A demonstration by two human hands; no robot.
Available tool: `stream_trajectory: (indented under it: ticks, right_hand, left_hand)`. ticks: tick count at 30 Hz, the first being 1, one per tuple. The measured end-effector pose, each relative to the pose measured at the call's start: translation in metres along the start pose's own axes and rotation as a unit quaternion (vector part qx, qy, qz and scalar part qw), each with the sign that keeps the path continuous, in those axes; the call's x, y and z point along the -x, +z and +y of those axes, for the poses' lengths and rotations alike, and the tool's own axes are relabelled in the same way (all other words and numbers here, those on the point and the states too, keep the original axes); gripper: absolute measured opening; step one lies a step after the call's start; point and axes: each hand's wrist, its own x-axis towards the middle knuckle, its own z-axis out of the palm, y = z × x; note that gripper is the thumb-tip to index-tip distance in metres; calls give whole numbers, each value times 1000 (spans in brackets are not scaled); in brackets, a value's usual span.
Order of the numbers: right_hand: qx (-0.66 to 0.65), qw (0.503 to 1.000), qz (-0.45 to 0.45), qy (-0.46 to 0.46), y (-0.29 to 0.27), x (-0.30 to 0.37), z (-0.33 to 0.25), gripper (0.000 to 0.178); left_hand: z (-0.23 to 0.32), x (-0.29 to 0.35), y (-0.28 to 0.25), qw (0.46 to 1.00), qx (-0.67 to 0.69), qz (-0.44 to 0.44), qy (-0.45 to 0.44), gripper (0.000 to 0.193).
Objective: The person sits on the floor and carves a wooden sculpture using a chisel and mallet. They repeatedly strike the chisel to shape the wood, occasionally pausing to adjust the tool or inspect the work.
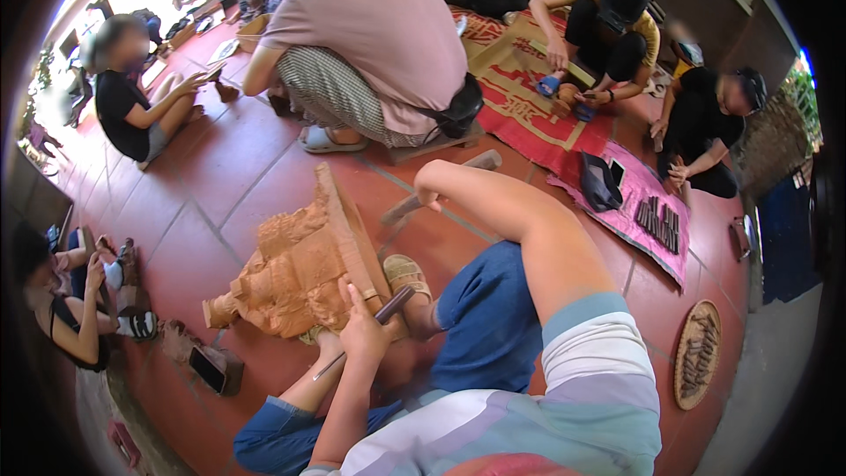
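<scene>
A carved wooden figure lies on its side on the tiles in front of me, its flat base toward my legs and its narrow end pointing left. My left hand is closed around a chisel with a dark handle; its thin metal shaft shows below the hand. The fingers of that hand are close against the base. Farther forward, my right hand is curled around a rough wooden mallet, held apart from the figure and the chisel. My sandalled foot is beside the base.
Phone on a wooden block at left. A person in a pink shirt squats just ahead. Right: pink mat with a dark cap and several tools, and a woven basket of tools. Other people work around.
</scene>
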Motion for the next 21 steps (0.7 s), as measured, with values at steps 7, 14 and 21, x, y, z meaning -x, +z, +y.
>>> stream_trajectory:
  ticks: [7, 14, 21]
  right_hand:
    - [-130, 982, 129, -36, -6, 63, 13, 41]
    - [-261, 869, 367, -203, 32, 114, 18, 54]
    - [-240, 827, 469, -197, 65, 132, -5, 41]
  left_hand:
    - [-4, 2, 4, 999, 17, 34, 11, 105]
    - [-5, 2, 9, 997, 22, 59, 38, 103]
    - [-18, 21, 1, 999, -4, 27, 24, 107]
